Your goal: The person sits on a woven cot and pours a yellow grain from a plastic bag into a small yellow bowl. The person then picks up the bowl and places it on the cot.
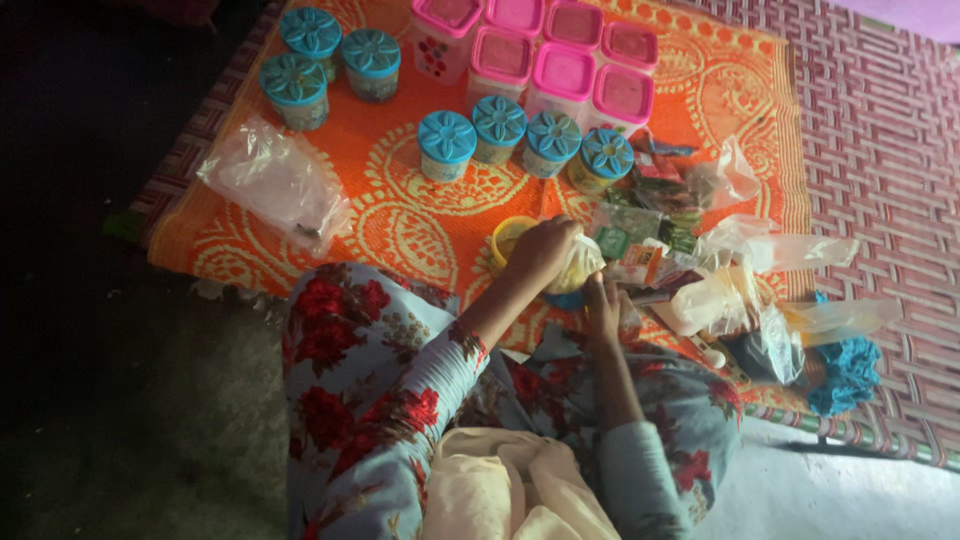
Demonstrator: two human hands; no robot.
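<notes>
My left hand (pixel 541 249) grips the top of a small clear plastic bag (pixel 577 268) holding something yellowish, tilted over an open yellow jar (pixel 508 238) on the orange mat. My right hand (pixel 603 303) supports the same bag from below. A blue lid (pixel 566 299) lies under the bag, partly hidden. Both sleeves are floral, red on pale blue.
Several blue-lidded round jars (pixel 500 122) and pink-lidded square containers (pixel 563 72) stand on the orange patterned mat (pixel 400 215). A crumpled clear bag (pixel 275 182) lies at left. Packets and plastic bags (pixel 700 260) are heaped at right, next to a blue crocheted piece (pixel 850 372).
</notes>
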